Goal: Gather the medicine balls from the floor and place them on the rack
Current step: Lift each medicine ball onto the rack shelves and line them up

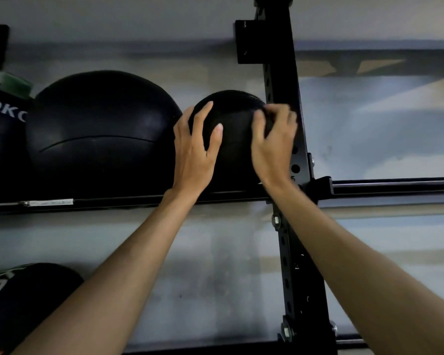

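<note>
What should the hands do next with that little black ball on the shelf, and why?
Probably ease both hands off slowly. The small ball seems to sit on the rack rail, tucked between the big ball and the upright post, with the left hand and right hand on its front. Letting go gently checks that it stays put.

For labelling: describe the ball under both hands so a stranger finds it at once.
Find the black rack upright, then the upper shelf rail to its left. The small black medicine ball sits next to the upright, with the left hand and right hand on it. It is far smaller than the large black ball beside it.
</note>
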